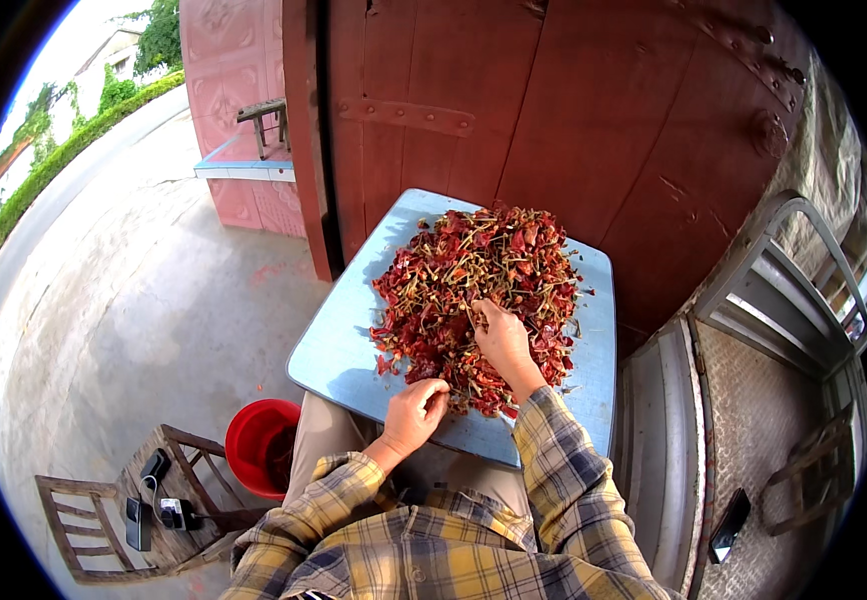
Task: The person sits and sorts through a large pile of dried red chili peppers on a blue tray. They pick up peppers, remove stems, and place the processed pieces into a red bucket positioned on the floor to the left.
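Note:
A heap of dried red chili peppers (471, 262), mixed with many pale stems, covers much of a light-blue tabletop (343, 360) in front of me. My right hand (505, 341) reaches into the middle of the heap, its thumb and fingertips drawn together among the stems. Whether a piece is pinched there is too small to tell. At the heap's near left edge is my left hand (412, 416), thumb and forefinger close together and the other fingers curled. Its fingertips are by the red pieces, and anything held in them is hidden.
A red plastic bucket (253, 427) with dark contents stands left of my knee. Beside it, a wooden chair (130, 480) bears several small black devices and a cable. A red wooden door (441, 67) rises behind the table. To the right is a metal vehicle bed (748, 375) holding a phone (730, 525).

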A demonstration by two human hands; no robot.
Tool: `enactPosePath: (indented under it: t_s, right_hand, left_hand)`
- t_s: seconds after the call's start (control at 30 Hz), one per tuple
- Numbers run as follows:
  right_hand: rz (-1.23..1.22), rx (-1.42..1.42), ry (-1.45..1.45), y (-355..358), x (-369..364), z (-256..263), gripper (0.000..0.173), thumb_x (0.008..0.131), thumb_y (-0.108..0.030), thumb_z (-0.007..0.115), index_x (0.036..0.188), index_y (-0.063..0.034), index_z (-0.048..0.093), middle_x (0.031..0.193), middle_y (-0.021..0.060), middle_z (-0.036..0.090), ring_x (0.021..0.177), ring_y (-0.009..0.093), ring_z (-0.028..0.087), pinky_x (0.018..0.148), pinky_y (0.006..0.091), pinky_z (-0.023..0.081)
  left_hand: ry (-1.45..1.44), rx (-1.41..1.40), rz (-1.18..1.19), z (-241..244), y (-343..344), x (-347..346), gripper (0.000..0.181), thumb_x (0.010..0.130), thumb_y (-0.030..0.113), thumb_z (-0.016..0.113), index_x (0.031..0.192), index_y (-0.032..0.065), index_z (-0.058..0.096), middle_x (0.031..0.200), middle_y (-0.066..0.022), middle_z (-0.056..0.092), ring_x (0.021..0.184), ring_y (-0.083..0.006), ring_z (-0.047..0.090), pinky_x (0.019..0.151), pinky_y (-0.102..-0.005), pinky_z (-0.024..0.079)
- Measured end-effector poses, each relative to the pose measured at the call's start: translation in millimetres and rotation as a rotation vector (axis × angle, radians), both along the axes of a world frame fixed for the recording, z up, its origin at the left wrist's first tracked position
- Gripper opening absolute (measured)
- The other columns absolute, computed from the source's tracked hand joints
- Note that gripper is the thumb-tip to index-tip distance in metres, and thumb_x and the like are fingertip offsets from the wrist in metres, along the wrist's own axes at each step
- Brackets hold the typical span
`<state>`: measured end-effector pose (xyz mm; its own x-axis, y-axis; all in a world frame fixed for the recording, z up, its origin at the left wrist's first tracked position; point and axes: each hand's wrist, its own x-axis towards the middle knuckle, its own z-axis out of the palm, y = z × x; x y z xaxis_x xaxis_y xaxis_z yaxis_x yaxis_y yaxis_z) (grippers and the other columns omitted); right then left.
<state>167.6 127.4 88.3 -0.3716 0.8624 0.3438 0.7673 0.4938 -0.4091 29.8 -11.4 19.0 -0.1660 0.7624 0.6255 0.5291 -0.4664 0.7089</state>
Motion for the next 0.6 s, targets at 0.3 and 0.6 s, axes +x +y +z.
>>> enactPosePath:
  t_s: [0.3,0.6]
  right_hand:
    - [0.320,-0.239,0.333,-62,9,37,0.031,0.078,-0.002,0.061,0.109,-0.0019,0.060,0.091,0.0164,0.066,0.068,0.029,0.063,0.065,0.0359,0.050]
    - [0.479,-0.185,0.421,-101,-22,-2,0.034,0.079,-0.001,0.063,0.112,-0.0031,0.055,0.100,0.0169,0.065,0.086,0.034,0.065,0.073,0.0390,0.054]
  left_hand:
    - [-0.333,-0.079,-0.070,0,-6,-2,0.031,0.089,0.015,0.064,0.114,0.0006,0.053,0.088,-0.0062,0.062,0.076,-0.0136,0.058,0.070,-0.0270,0.048]
    - [-0.591,-0.038,-0.095,-6,1,0,0.044,0.096,0.029,0.056,0.128,0.0015,0.042,0.105,-0.0085,0.056,0.096,-0.0154,0.054,0.087,-0.0302,0.044]
